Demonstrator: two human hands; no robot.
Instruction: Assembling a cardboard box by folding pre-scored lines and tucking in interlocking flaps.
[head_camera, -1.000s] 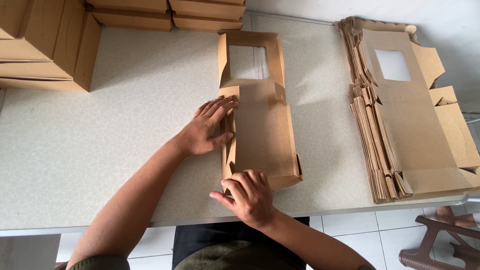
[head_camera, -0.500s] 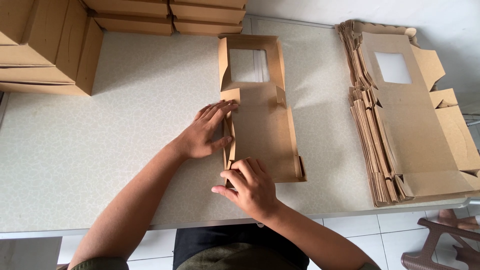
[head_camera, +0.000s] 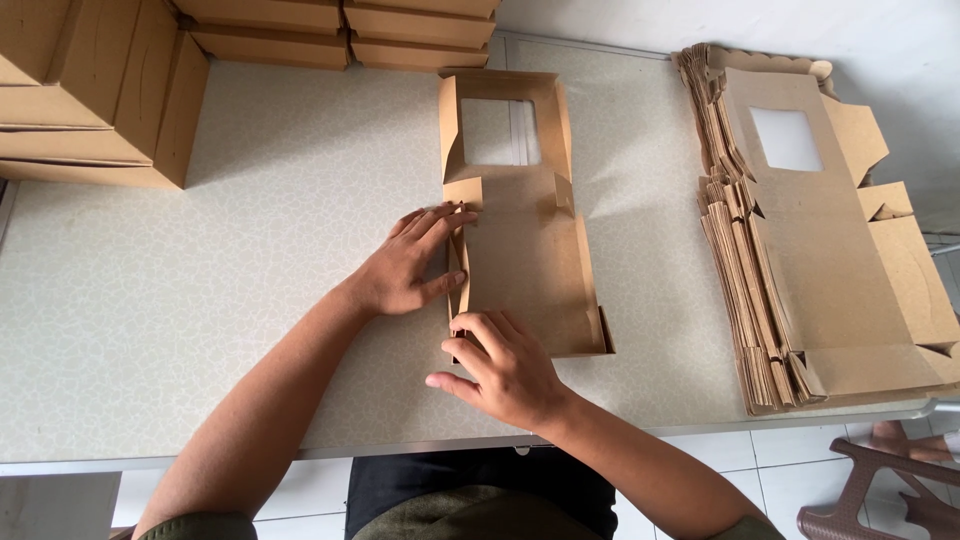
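Note:
A brown cardboard box blank (head_camera: 530, 250) with a cut-out window lies on the speckled table (head_camera: 200, 300), its side walls partly folded up. My left hand (head_camera: 410, 265) presses flat against the outside of the raised left wall, fingers pointing toward the far end. My right hand (head_camera: 500, 365) pinches the near left corner of the same blank, where the left wall meets the front flap. The right wall stands up on its own, untouched.
A thick stack of flat windowed blanks (head_camera: 810, 250) lies at the table's right edge. Folded brown boxes are piled at the far left (head_camera: 90, 90) and along the back (head_camera: 340, 25). A brown plastic stool (head_camera: 880, 500) stands on the tiled floor at lower right.
My right hand has slid from the front flap to the near left corner. The box has shifted slightly right and away; the left hand stays on the left wall.

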